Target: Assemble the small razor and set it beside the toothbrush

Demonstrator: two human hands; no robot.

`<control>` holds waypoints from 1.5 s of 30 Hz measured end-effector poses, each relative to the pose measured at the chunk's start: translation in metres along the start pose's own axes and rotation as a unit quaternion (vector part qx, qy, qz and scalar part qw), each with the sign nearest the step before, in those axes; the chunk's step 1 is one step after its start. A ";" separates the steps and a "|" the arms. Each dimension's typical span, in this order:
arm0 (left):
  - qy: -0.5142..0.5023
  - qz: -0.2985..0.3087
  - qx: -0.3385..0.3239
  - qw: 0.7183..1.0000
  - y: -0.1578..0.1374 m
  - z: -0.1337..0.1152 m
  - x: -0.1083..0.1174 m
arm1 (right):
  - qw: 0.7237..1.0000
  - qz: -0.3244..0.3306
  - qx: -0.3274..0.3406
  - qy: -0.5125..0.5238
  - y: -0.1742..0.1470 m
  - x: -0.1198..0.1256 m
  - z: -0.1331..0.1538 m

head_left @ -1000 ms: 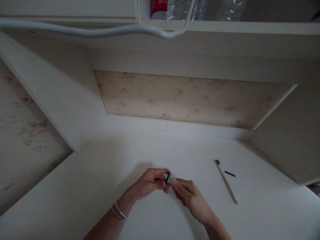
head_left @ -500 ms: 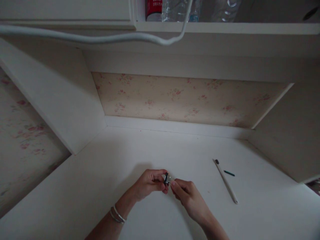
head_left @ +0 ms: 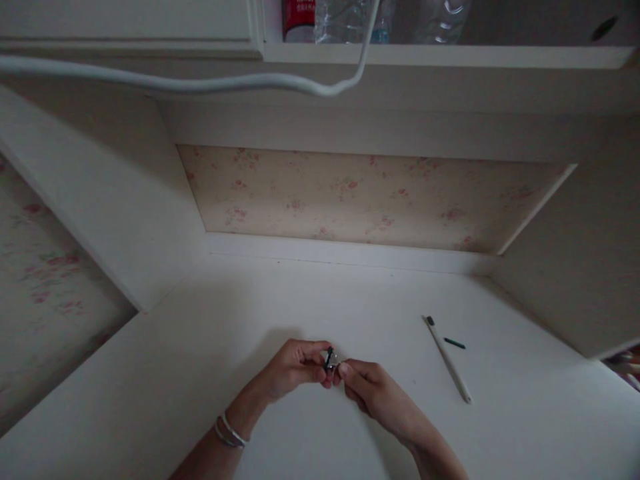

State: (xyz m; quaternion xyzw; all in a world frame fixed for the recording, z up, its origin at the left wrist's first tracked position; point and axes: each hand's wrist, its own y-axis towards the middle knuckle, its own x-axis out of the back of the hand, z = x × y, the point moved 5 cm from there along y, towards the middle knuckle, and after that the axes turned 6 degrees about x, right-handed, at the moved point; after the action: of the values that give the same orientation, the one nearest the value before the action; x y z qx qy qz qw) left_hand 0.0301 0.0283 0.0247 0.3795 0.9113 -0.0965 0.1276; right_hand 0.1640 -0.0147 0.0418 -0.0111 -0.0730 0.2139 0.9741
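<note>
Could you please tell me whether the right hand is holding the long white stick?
No, the stick lies on the white surface, apart from the right hand.

The object (head_left: 331, 361) sits between left hand (head_left: 294, 365) and right hand (head_left: 366, 387), longer stick (head_left: 449, 362) towards the worktop (head_left: 300, 293)'s right edge, shorter stick (head_left: 455, 343) just right of it.

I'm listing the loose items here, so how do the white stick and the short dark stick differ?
Length: the white stick is much longer than the short dark stick.
Colour: the white stick is pale with a dark far end; the short dark stick looks dark all along.
Pose: the white stick points mostly away from the person, while the short dark stick lies more crosswise.
Both rest on the white surface, right of the right hand.
</note>
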 end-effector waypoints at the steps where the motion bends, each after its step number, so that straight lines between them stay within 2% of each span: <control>1: -0.003 -0.001 0.003 1.000 0.000 0.001 0.000 | 1.000 0.002 -0.003 0.002 0.000 0.000 0.000; 4: -0.008 -0.010 0.015 1.000 0.000 0.005 0.003 | 1.000 0.008 -0.023 0.009 0.000 0.001 -0.002; 8: 0.012 0.010 0.033 0.999 -0.001 0.007 0.001 | 0.998 0.018 -0.051 0.027 0.001 0.000 -0.007; 18: 0.013 0.010 0.031 0.999 -0.001 0.004 -0.001 | 0.999 0.013 -0.046 0.022 0.002 -0.004 -0.012; 23: 0.013 -0.031 0.023 0.999 0.002 0.009 0.008 | 0.998 -0.006 -0.042 0.037 0.003 -0.003 -0.016; 28: 0.004 -0.046 0.011 0.999 0.004 0.013 0.012 | 0.995 0.012 -0.045 0.087 0.002 -0.004 -0.008; 31: -0.016 -0.069 0.007 0.997 0.004 0.016 0.017 | 0.995 -0.007 -0.012 0.096 0.002 -0.001 -0.005; 34: -0.033 -0.089 -0.005 0.995 0.005 0.017 0.019 | 0.997 -0.039 0.026 0.063 0.005 0.003 -0.005; 40: -0.015 -0.094 -0.014 0.995 0.004 0.013 0.017 | 0.993 -0.081 0.047 -0.070 0.007 0.006 -0.002; 43: -0.001 -0.077 -0.020 0.997 0.004 0.011 0.015 | 0.990 -0.082 0.068 -0.088 0.007 0.005 0.002; 45: 0.005 -0.078 -0.016 0.997 0.004 0.011 0.015 | 0.991 -0.077 0.059 -0.086 0.007 0.005 0.000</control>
State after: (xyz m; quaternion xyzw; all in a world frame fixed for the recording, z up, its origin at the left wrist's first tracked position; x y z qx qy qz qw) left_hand 0.0247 0.0380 0.0090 0.3061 0.9400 -0.0897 0.1213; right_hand 0.1655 -0.0062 0.0426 0.0709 -0.1448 0.1418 0.9767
